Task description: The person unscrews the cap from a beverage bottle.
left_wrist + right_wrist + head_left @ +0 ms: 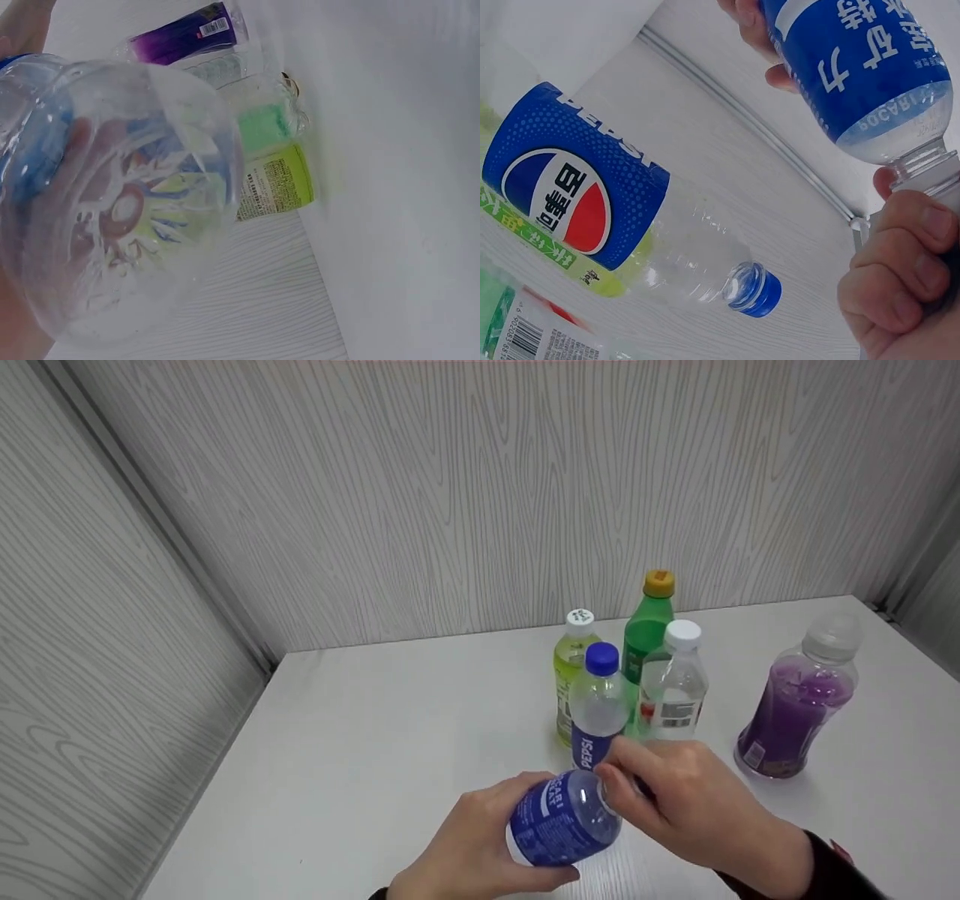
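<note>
My left hand (476, 840) grips a clear drink bottle with a blue Pocari Sweat label (551, 825) around its body. The bottle leans, its neck toward the right and its base toward the left wrist camera. At the neck, my right hand (694, 795) has its fingers and thumb curled round the cap end, which they mostly hide; a pale ridged ring of the neck (922, 165) shows beside them. Just behind the hands, a Pepsi bottle (600, 709) with a blue cap stands upright.
Close behind the Pepsi bottle stand a yellow-green bottle (566, 667), a green bottle with an orange cap (646, 626) and a clear white-capped bottle (679, 682). Farther right is a purple bottle (791, 712). A wood-grain panel (450, 495) rises behind the white table (360, 735).
</note>
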Action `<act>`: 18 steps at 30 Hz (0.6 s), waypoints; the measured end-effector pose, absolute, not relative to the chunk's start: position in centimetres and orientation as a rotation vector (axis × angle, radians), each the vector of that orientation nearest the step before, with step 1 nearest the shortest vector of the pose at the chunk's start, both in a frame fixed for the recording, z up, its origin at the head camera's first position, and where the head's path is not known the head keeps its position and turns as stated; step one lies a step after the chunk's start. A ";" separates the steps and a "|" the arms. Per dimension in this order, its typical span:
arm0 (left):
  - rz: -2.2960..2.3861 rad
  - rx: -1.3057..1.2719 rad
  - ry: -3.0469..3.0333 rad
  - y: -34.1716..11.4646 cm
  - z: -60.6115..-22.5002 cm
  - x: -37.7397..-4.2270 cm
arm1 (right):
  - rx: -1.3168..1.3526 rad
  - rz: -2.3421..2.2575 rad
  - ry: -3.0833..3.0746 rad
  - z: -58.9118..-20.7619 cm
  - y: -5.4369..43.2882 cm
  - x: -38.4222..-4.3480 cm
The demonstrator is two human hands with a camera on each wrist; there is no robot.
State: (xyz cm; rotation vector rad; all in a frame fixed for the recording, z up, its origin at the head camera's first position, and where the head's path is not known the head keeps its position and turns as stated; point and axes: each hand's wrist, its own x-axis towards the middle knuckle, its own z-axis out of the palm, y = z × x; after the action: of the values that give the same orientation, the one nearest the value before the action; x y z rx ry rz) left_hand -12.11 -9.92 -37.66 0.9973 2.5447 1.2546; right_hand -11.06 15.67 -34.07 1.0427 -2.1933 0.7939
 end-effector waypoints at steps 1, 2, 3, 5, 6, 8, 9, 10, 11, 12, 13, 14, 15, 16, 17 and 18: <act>1.270 0.993 2.522 -9.9 -37.6 -12.2 | 1.077 0.786 -2.169 -34.1 15.8 -11.3; 1.283 0.990 2.503 -9.9 -37.6 -12.2 | 1.113 0.777 -2.144 -34.1 15.9 -11.5; 1.292 0.995 2.489 -9.9 -37.6 -12.2 | 1.148 0.766 -2.117 -34.2 16.0 -11.7; 1.300 1.005 2.470 -10.0 -37.7 -12.2 | 1.212 0.747 -2.069 -34.2 16.2 -12.0; 1.302 1.006 2.462 -9.9 -37.7 -12.3 | 1.240 0.737 -2.048 -34.2 16.2 -12.2; 1.300 1.008 2.458 -10.0 -37.8 -12.3 | 1.274 0.717 -2.022 -34.2 16.3 -12.3; 1.297 1.000 2.457 -10.0 -37.8 -12.3 | 1.280 0.707 -2.015 -34.1 16.3 -12.3; 1.293 0.979 2.455 -9.9 -37.7 -12.3 | 1.278 0.701 -2.017 -34.1 16.2 -12.3; 1.288 0.962 2.461 -9.9 -37.7 -12.3 | 1.260 0.691 -2.031 -34.0 16.2 -12.3; 1.283 0.934 2.468 -9.9 -37.7 -12.3 | 1.225 0.690 -2.062 -33.9 16.2 -12.1; 1.279 0.913 2.482 -9.8 -37.6 -12.2 | 1.179 0.698 -2.105 -33.9 16.2 -12.0; 1.274 0.898 2.504 -9.7 -37.6 -12.2 | 1.127 0.715 -2.149 -33.8 16.2 -11.8; 1.269 0.873 2.524 -9.6 -37.6 -12.1 | 1.061 0.734 -2.206 -33.8 16.2 -11.6; 1.263 0.847 2.550 -9.5 -37.5 -12.0 | 0.989 0.758 -2.266 -33.7 16.1 -11.4; 1.252 0.839 2.588 -9.3 -37.4 -11.9 | 0.912 0.779 -2.322 -33.7 16.1 -11.2; 1.239 0.840 2.632 -9.2 -37.5 -11.8 | 0.841 0.810 -2.375 -33.7 16.0 -11.0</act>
State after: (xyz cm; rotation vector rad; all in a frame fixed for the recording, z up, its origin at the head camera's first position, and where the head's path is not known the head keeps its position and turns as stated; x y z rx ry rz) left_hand -11.77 -9.19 -37.47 0.8401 2.6317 1.2385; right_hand -11.03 16.04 -33.67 0.8408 -2.3754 0.8104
